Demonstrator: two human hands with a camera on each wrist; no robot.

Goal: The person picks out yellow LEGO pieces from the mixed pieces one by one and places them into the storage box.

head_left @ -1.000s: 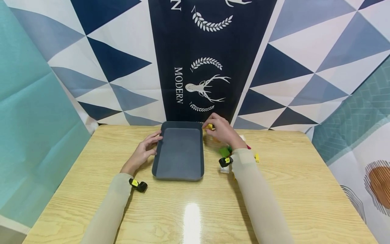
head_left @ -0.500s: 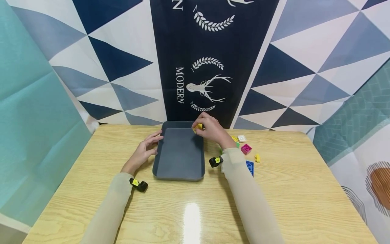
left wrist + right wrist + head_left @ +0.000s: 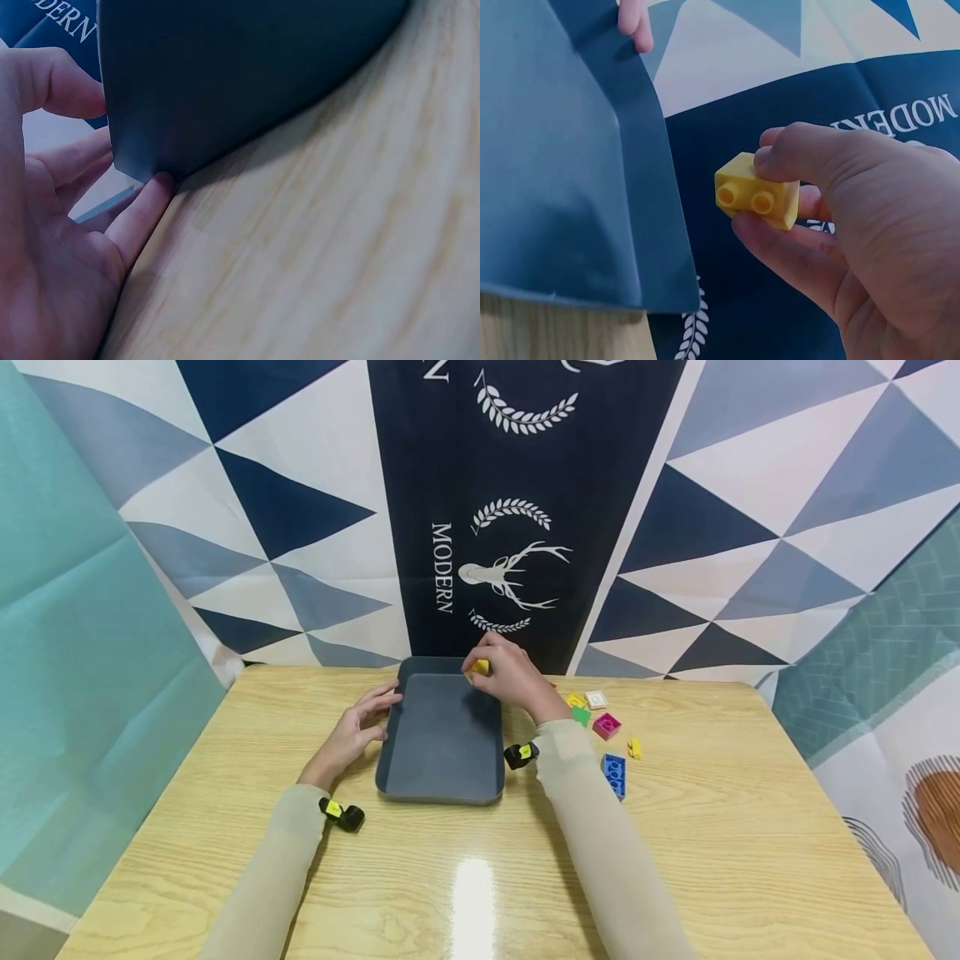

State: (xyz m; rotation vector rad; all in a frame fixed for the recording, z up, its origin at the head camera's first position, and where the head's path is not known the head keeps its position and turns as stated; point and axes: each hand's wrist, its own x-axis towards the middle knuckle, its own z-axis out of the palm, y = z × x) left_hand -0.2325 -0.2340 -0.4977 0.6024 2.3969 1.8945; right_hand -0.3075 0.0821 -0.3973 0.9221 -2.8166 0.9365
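Note:
A dark grey rectangular tray (image 3: 442, 743) lies on the table. Its left side is touched by my left hand (image 3: 352, 735), whose fairly straight fingers reach the rim; the left wrist view shows the fingertips against the tray's outer wall (image 3: 225, 75). Over the tray's far right part, my right hand (image 3: 510, 675) pinches a yellow toy brick (image 3: 754, 191) between thumb and fingers. Two studs on that brick face the right wrist camera. It is held above the tray, apart from the tray floor.
Right of the tray lie several loose toy bricks: a blue one (image 3: 613, 775), a magenta one (image 3: 606, 726), a green one (image 3: 581, 716), a white one (image 3: 596, 700) and a small yellow one (image 3: 634, 748). A patterned cloth (image 3: 495, 468) hangs behind the table.
My right hand has carried the yellow brick leftward from beside the tray's right edge to over its far part, uncovering more loose bricks. My left hand has stayed at the tray.

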